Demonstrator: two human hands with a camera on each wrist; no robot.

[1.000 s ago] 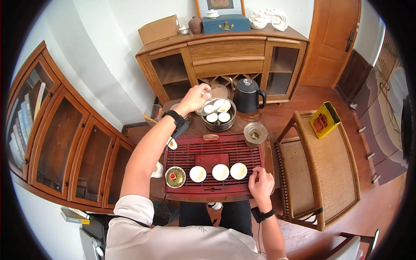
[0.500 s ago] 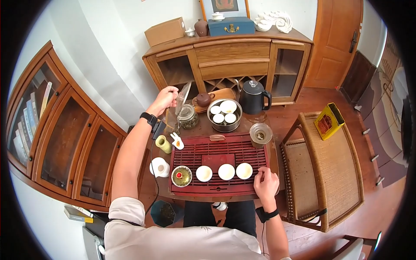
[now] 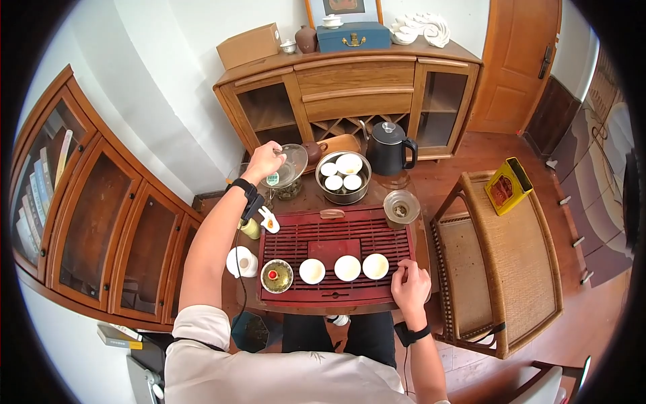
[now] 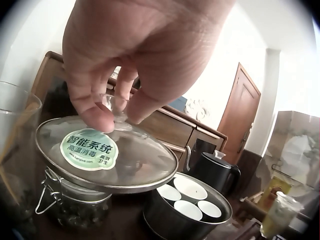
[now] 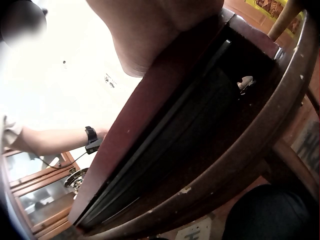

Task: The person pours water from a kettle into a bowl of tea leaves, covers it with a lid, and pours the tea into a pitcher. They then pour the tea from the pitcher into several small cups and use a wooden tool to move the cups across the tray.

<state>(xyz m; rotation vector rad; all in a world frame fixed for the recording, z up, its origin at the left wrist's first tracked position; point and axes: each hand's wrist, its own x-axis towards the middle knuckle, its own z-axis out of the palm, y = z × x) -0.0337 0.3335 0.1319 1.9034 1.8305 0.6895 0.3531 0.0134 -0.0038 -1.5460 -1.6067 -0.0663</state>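
My left hand (image 3: 266, 161) pinches the clear knob of a round glass lid (image 4: 132, 162), which has a metal rim and a green-and-white sticker. In the left wrist view the lid hangs level, close over a clip-top glass jar (image 4: 80, 212) of dark contents. Right of it stands a round metal pot (image 3: 343, 197) with several white cups (image 3: 348, 163) inside. My right hand (image 3: 410, 286), fingers loosely curled, rests at the front right corner of the red slatted tea tray (image 3: 289, 236). Three white cups (image 3: 347, 268) and a lidded bowl with a red knob (image 3: 276, 275) stand on the tray.
A black kettle (image 3: 387, 148) stands behind the pot. A glass strainer cup (image 3: 402, 207) sits at the tray's back right. To the left are a white teapot (image 3: 243, 262) and a white figurine (image 3: 270, 221). A rattan stand (image 3: 518, 269) bears a yellow tin (image 3: 506, 187).
The lid went left from over the pot, tilted up on edge, then came back right and flatter above the jar. My right hand has stayed at the tray corner.
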